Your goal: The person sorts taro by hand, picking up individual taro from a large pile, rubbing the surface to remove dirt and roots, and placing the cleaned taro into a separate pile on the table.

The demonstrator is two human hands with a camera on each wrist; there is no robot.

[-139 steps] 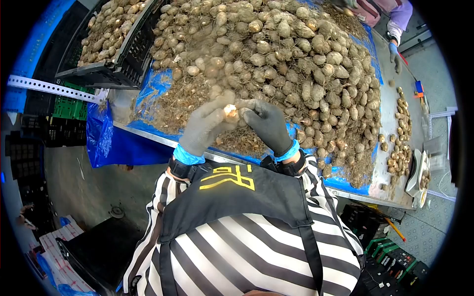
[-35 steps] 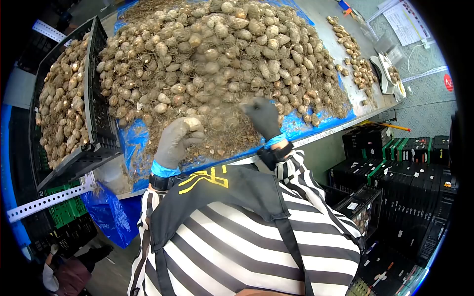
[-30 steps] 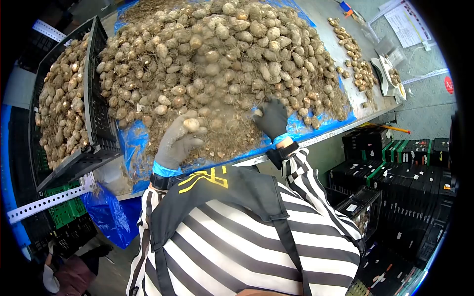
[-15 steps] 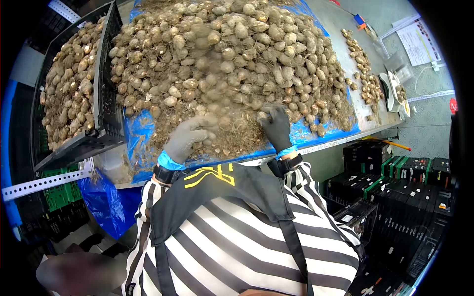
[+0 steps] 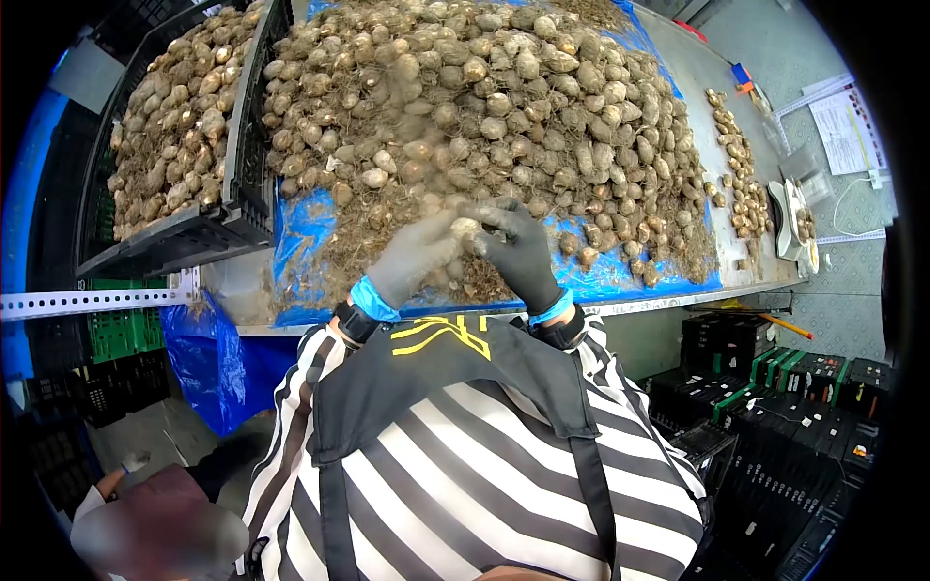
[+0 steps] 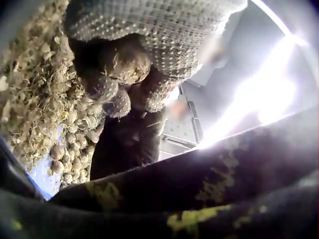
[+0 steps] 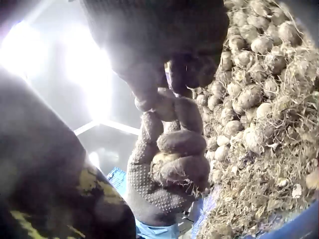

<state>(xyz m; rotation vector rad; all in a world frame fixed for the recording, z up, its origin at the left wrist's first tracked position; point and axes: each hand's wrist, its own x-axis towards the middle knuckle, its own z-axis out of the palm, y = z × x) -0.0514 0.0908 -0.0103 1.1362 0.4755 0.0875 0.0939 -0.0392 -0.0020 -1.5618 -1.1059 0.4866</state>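
My left hand [image 5: 418, 259], in a grey glove with dotted grips, curls its fingers round a hairy brown taro [image 6: 130, 63]. The same hand shows its bent fingers round a rooty taro [image 7: 168, 168] in the right wrist view. My right hand [image 5: 518, 250], in a darker glove, meets the left fingertips over the table, its thumb and fingers at a pale taro [image 5: 465, 227]. Just beyond both hands rises a big pile of taros [image 5: 542, 116] with stringy roots. Loose root scraps [image 5: 484, 283] lie under the hands.
A black crate [image 5: 254, 155] full of taros stands at the left. Blue plastic sheeting [image 5: 601, 271] covers part of the metal table. Cleaned taros [image 5: 741, 184] lie in a strip at the right, near a white scale-like object [image 5: 783, 221]. A person [image 5: 155, 513] is low left.
Both hands, apart half a second ago, have come together in front of the pile. The head view has shifted left, and the person at lower left shows more clearly.
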